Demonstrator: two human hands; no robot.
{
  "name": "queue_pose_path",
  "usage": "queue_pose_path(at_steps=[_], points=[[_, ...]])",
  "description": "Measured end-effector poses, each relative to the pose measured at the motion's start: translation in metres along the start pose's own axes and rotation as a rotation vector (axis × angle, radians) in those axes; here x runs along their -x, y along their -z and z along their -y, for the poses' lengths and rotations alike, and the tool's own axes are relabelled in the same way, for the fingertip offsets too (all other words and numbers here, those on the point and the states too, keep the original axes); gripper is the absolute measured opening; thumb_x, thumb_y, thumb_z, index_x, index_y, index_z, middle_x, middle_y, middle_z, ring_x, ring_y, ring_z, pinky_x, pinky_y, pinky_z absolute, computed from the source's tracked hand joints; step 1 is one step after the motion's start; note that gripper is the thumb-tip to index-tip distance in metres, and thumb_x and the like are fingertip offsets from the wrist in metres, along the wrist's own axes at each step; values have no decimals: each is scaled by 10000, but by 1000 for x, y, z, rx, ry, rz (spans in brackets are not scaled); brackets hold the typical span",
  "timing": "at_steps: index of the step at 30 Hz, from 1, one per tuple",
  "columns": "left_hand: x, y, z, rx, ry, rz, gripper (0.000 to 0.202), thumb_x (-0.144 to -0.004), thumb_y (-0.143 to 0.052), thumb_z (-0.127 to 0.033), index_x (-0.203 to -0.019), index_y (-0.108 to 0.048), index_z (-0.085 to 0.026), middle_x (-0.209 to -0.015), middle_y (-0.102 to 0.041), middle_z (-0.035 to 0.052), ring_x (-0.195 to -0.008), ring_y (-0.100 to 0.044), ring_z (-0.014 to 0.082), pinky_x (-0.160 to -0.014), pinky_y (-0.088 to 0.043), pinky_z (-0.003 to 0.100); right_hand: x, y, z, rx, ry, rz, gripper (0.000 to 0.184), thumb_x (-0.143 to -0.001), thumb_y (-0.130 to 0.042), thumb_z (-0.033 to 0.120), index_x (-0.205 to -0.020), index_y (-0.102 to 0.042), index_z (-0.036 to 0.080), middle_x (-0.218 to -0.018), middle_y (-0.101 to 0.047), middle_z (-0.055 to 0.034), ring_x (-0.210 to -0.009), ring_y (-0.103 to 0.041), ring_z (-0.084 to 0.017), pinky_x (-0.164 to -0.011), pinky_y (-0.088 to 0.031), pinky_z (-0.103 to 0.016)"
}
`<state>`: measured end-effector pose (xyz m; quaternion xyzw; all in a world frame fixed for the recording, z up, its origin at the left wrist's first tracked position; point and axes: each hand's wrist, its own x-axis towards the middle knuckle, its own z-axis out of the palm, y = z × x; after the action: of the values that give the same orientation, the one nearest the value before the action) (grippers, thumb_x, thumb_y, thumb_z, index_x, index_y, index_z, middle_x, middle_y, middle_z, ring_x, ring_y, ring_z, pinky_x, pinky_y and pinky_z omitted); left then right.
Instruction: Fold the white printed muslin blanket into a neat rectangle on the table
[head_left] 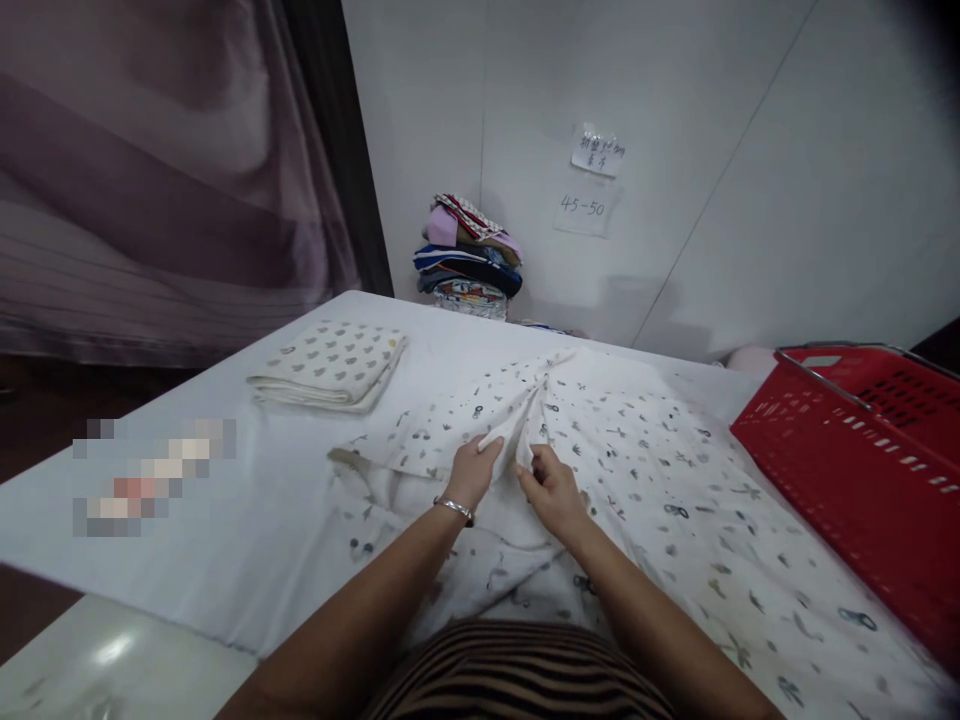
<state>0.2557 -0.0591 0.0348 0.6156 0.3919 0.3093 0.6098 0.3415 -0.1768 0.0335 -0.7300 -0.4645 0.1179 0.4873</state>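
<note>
A large white cloth with small dark prints (pixel 660 480) lies spread and rumpled over the white table (pixel 225 500). My left hand (pixel 472 472), with a silver bracelet on the wrist, pinches a raised fold near the cloth's middle. Close beside it, my right hand (pixel 550 487) pinches the same fold from the other side. The fold runs away from me toward the table's far edge. Both hands are closed on the fabric.
A folded white patterned cloth (pixel 330 365) rests on the table at the far left. A red plastic basket (pixel 862 460) stands at the right edge. A stack of folded coloured clothes (pixel 469 255) sits against the white wall. A purple curtain (pixel 150 180) hangs at left.
</note>
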Motion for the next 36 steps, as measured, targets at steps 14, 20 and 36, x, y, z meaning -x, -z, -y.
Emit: queue_pose_path(at_steps=[14, 20, 36], points=[[21, 11, -4, -32, -142, 82, 299, -695, -601, -282, -955, -670, -152, -746, -663, 0, -669, -575, 118, -643, -467, 234, 4, -15, 9, -26, -40, 39, 113, -830, -474, 326, -841, -469, 213, -528, -489, 62, -496, -461, -117, -496, -323, -217], [31, 15, -11, -79, -301, 49, 150, -732, -590, -247, -832, -677, -177, -761, -640, 5, -693, -583, 111, -603, -472, 211, 5, -18, 10, -9, -81, -8, 182, -801, -506, 350, -725, -400, 222, -504, -465, 69, -470, -429, -110, -482, -313, -218], [48, 17, -11, -321, -644, 89, 234, -784, -529, -131, -995, -600, -200, -823, -600, 6, -733, -548, 98, -696, -474, 234, 10, -14, 12, -92, -32, 41, 59, -815, -451, 262, -829, -472, 209, -547, -512, 67, -497, -479, -111, -505, -347, -215]])
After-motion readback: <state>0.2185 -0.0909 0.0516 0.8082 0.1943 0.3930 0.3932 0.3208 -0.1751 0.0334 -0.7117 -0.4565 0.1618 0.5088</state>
